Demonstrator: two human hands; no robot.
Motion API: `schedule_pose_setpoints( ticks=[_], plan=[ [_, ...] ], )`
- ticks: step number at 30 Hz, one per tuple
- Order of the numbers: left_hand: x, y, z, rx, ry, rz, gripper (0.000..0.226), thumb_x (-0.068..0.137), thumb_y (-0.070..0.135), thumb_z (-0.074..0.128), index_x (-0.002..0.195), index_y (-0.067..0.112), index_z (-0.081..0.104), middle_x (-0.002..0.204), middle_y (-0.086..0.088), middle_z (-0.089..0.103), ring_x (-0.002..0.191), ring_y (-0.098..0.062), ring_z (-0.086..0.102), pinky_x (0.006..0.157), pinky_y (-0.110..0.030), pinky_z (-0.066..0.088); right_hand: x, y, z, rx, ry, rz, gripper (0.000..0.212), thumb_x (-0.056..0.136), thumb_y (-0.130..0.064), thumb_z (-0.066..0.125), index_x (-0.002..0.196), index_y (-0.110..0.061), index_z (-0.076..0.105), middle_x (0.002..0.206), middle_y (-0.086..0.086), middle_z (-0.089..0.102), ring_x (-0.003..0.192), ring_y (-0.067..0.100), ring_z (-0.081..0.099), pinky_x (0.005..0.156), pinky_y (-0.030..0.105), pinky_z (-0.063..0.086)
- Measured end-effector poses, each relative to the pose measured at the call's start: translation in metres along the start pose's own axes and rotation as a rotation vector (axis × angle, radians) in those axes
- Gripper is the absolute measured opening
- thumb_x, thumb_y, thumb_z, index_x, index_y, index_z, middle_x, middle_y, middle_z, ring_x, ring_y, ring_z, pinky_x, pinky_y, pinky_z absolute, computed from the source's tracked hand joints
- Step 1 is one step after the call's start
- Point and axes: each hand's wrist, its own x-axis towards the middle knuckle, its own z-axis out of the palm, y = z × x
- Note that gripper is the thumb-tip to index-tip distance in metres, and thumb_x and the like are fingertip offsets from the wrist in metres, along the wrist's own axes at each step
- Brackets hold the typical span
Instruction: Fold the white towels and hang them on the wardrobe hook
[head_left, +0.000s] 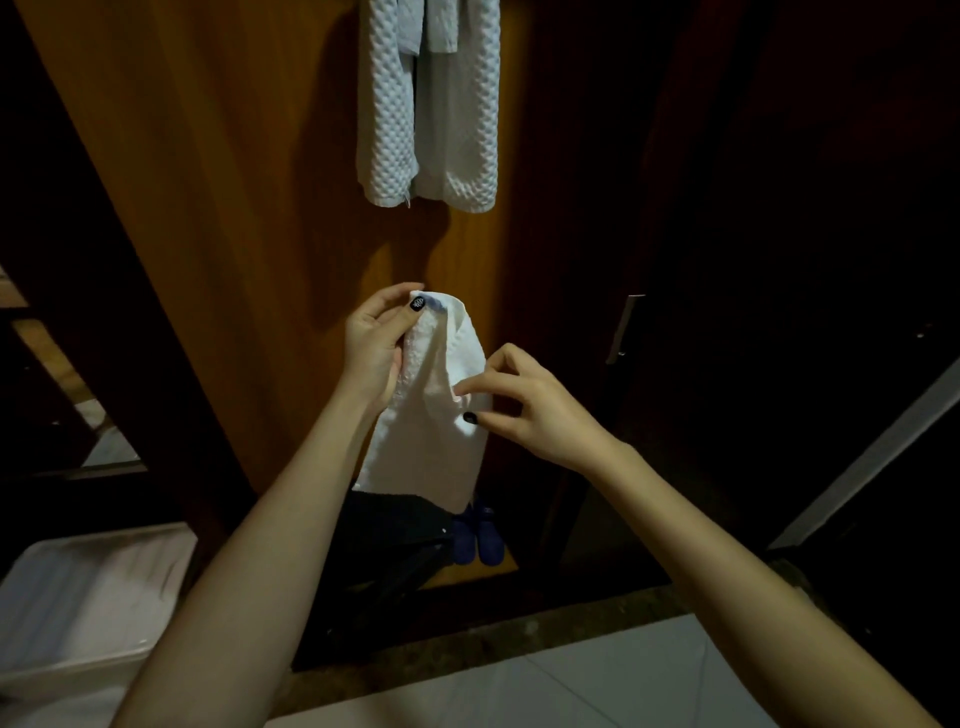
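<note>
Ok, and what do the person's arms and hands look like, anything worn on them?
The left forearm and right forearm are bare, no sleeves in view. The left hand and right hand show no rings, watch or bracelet. Thumbnails are painted black; the left thumbnail carries a small pale pattern, the right thumbnail looks plain.

**Colour rundown: lots of white on orange wood**

The white towel (431, 415) is plain bright white with a faint bumpy weave and a hint of blue at its top edge. The hanging towels (431, 114) are white going pale bluish, with an all-over dimpled waffle pattern. The wardrobe door (234, 182) is warm orange-brown wood, and the other door (779, 208) is near-black brown. Nails are black on the left hand (374, 348) and the right hand (530, 405); the left thumbnail has a tiny white design. The shoes (478, 535) are dark blue, the tub (78, 613) white, and the floor (597, 686) pale grey tile.
</note>
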Motion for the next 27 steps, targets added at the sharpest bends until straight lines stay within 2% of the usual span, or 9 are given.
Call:
schedule_pose_setpoints(
  ticks=[3,6,10,15,17,20,24,27],
  plan=[
    [0.001,0.000,0.003,0.016,-0.014,-0.009,0.016,0.088,0.002,0.062,0.096,0.014,0.067,0.086,0.001,0.074,0.086,-0.013,0.069,0.076,-0.024,0.055,0.001,-0.007,0.009,0.005,0.066,-0.053,0.034,0.088,-0.022,0.070,0.121,-0.029,0.066,0.097,-0.001,0.044,0.088,0.011,0.044,0.075,0.032,0.048],
    [0.002,-0.001,0.003,0.022,-0.027,-0.020,0.016,0.088,0.002,0.061,0.098,0.013,0.066,0.087,0.001,0.074,0.087,-0.014,0.069,0.079,-0.027,0.055,0.002,-0.011,0.013,-0.046,0.133,-0.069,0.028,0.087,-0.023,0.070,0.115,-0.021,0.068,0.094,0.003,0.046,0.086,0.015,0.045,0.068,0.039,0.049],
    [0.000,0.000,0.005,-0.008,-0.036,-0.030,0.016,0.089,0.002,0.060,0.099,0.013,0.065,0.087,0.000,0.073,0.084,-0.015,0.068,0.076,-0.026,0.056,0.005,-0.014,0.013,-0.086,0.216,-0.078,0.025,0.086,-0.021,0.070,0.110,-0.015,0.070,0.094,0.008,0.049,0.086,0.020,0.048,0.068,0.038,0.048],
    [0.000,0.000,0.010,-0.038,-0.028,-0.060,0.015,0.089,0.001,0.060,0.099,0.012,0.066,0.088,-0.005,0.072,0.085,-0.019,0.068,0.073,-0.029,0.057,0.007,-0.011,0.018,-0.229,0.197,-0.153,0.019,0.084,-0.020,0.074,0.101,-0.015,0.070,0.096,0.009,0.051,0.086,0.023,0.048,0.068,0.035,0.045],
    [0.002,0.002,0.008,-0.041,-0.024,-0.058,0.015,0.090,0.001,0.060,0.099,0.012,0.066,0.088,-0.004,0.072,0.085,-0.017,0.068,0.072,-0.027,0.056,0.006,-0.007,0.018,-0.281,0.173,-0.151,0.021,0.084,-0.022,0.074,0.103,-0.016,0.068,0.099,0.008,0.051,0.088,0.022,0.047,0.070,0.033,0.044],
    [0.002,0.002,0.006,-0.012,-0.016,-0.056,0.015,0.090,0.001,0.059,0.099,0.011,0.065,0.087,-0.002,0.073,0.083,-0.014,0.069,0.069,-0.024,0.055,0.005,0.000,0.020,-0.342,0.174,-0.137,0.018,0.082,-0.018,0.075,0.096,-0.015,0.064,0.100,0.008,0.050,0.087,0.021,0.046,0.067,0.033,0.045],
    [0.004,0.001,-0.002,-0.028,0.040,-0.044,0.015,0.090,0.000,0.059,0.097,0.013,0.065,0.082,0.003,0.073,0.078,-0.010,0.068,0.067,-0.023,0.055,0.001,0.013,0.018,-0.358,0.290,0.025,0.011,0.087,-0.010,0.065,0.091,-0.006,0.056,0.098,0.011,0.051,0.084,0.024,0.051,0.064,0.033,0.044],
    [0.003,0.000,-0.009,0.036,0.009,-0.036,0.016,0.089,0.002,0.061,0.096,0.016,0.067,0.083,0.003,0.074,0.079,-0.011,0.069,0.064,-0.023,0.055,0.000,0.025,0.007,-0.254,0.284,0.229,0.008,0.091,-0.009,0.054,0.093,-0.013,0.047,0.100,0.007,0.051,0.089,0.024,0.053,0.073,0.036,0.046]
  ],
)
